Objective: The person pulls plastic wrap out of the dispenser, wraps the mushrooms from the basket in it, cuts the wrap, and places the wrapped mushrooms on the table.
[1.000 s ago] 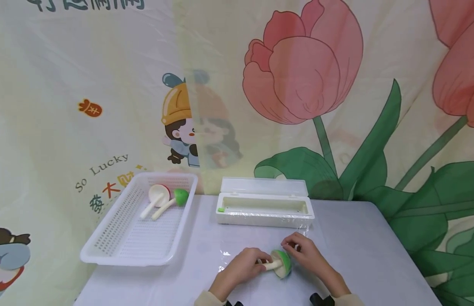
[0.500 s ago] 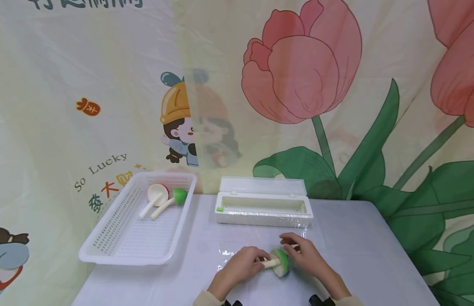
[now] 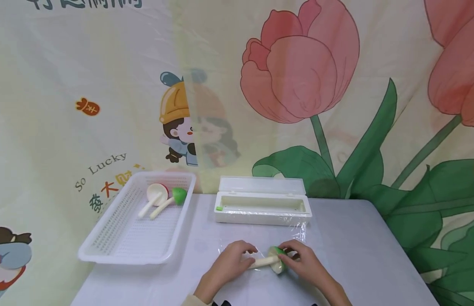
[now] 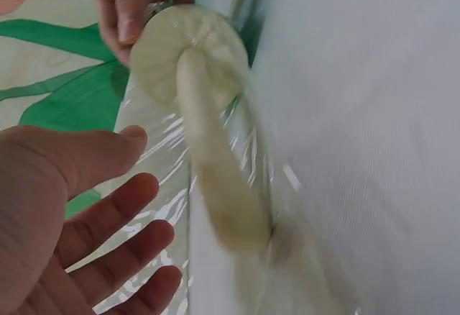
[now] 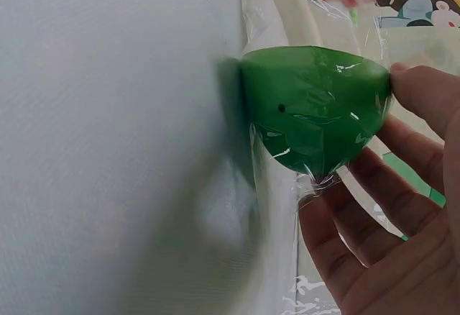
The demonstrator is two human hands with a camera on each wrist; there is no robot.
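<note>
The green-capped mushroom (image 3: 270,259) points its stem (image 4: 208,142) left, just beside the left hand (image 3: 231,262), which is released, fingers (image 4: 118,214) loose; the right hand (image 3: 303,260) grasps its cap (image 5: 320,106), at right.

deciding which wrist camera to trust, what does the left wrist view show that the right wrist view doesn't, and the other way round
Only the left wrist view: the pale, ribbed cap underside and full stem of the toy mushroom, plus the left hand close up, nothing between its thumb and fingers.

Only the right wrist view: the green outer face of the cap with a small dark dot, the right hand's grip close up, and a cartoon print.

Both: the two hands, clear film, white tabletop and parts of the backdrop.
</note>
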